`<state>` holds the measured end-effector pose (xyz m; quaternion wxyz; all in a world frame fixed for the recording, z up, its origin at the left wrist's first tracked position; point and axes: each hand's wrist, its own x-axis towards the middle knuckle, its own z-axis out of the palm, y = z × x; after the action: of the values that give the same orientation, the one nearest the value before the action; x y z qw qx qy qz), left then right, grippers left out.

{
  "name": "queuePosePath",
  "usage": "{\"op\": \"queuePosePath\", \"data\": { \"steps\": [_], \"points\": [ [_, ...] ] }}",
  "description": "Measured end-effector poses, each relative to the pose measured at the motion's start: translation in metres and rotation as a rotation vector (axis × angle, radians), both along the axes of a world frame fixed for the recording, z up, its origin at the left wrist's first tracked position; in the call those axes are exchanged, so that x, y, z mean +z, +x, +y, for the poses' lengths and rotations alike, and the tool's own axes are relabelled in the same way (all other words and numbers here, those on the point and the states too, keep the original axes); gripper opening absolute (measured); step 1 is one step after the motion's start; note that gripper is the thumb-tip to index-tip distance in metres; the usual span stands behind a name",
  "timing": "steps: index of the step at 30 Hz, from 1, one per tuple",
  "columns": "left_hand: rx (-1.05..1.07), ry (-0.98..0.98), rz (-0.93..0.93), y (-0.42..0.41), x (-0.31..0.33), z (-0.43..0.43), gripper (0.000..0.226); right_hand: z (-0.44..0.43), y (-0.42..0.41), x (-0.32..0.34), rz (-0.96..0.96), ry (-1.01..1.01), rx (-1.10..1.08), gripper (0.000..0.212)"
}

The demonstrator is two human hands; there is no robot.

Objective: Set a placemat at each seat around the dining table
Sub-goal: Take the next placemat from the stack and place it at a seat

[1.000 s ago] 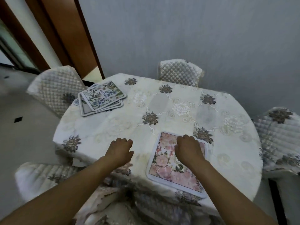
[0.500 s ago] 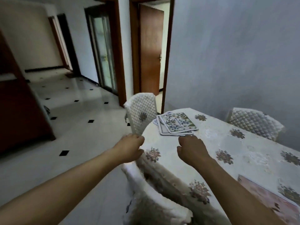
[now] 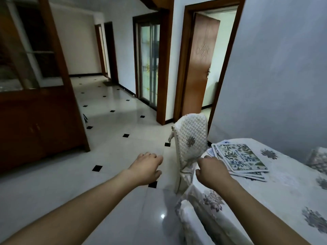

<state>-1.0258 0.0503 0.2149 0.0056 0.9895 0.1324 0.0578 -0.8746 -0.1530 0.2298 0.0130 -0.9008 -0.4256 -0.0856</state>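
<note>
A stack of placemats [image 3: 241, 159] with blue and green flowers lies on the dining table [image 3: 290, 184], near its left edge. The table wears a white cloth with grey flower motifs. My right hand [image 3: 211, 171] hovers over the table edge just left of the stack, fingers curled, holding nothing. My left hand [image 3: 146, 167] hangs over the floor to the left of the table, fingers loosely bent and empty. The pink placemat laid earlier is out of view.
A quilted white chair [image 3: 192, 140] stands at the table's left end, right behind my right hand. Another covered chair [image 3: 190, 220] is below, close to me. A dark wooden cabinet [image 3: 39, 106] fills the left. White tiled floor [image 3: 113, 128] leads to an open doorway [image 3: 208, 68].
My view has swung left from the pink placemat toward the hallway. Both hands have left that placemat and moved toward the stack, which now looks closer.
</note>
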Motion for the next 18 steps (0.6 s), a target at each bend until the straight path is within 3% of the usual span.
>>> {"op": "queuePosePath", "data": {
  "steps": [12, 18],
  "points": [
    [0.092, 0.017, 0.096, 0.120, -0.009, 0.186, 0.028, 0.192, 0.141, -0.025, 0.181, -0.005, 0.006, 0.026],
    [-0.062, 0.025, 0.099, 0.229, -0.033, 0.248, 0.031, 0.223, 0.215, -0.040, 0.154, -0.052, -0.163, 0.026]
  ]
}}
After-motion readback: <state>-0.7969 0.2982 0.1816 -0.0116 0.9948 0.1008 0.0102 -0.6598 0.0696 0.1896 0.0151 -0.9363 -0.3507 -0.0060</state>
